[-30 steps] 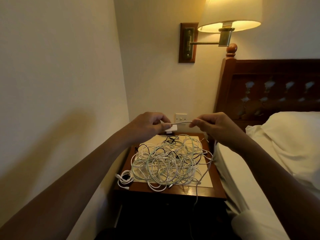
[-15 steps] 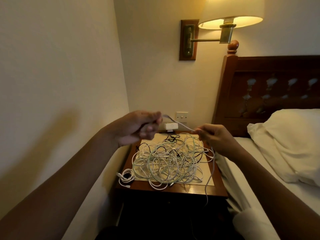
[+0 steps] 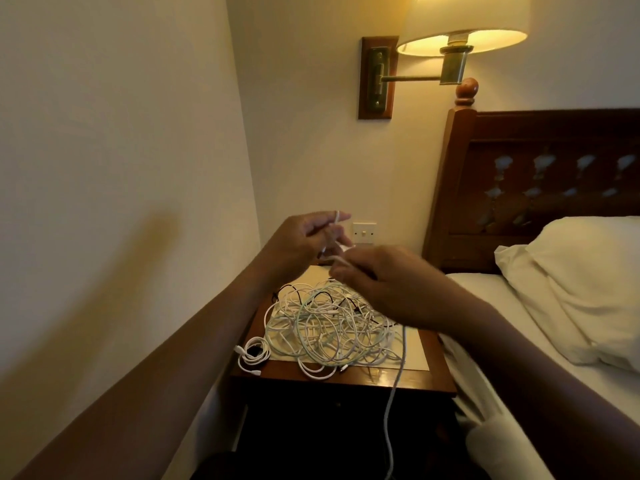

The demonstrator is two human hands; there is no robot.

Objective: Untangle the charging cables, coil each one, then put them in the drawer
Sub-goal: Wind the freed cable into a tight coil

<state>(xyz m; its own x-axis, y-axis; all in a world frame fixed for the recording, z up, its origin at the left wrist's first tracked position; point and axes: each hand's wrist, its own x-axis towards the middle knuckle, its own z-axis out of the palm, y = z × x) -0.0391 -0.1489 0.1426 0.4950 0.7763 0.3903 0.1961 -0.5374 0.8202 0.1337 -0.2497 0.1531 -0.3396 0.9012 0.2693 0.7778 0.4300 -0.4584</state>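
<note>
Once closed in from earlier stretch, keep cable looped round a left hand finger, pinched by right hand at 4 o'clock; proceed coiling; leave tangle on counter, 6 o'clock.

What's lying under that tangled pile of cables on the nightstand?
A pale inset panel of the nightstand top shows around the cable tangle, so the pile rests on it. Whatever lies beneath its middle is covered by the loops.

One head-worn view; looks forward and down, close above the nightstand.
</note>
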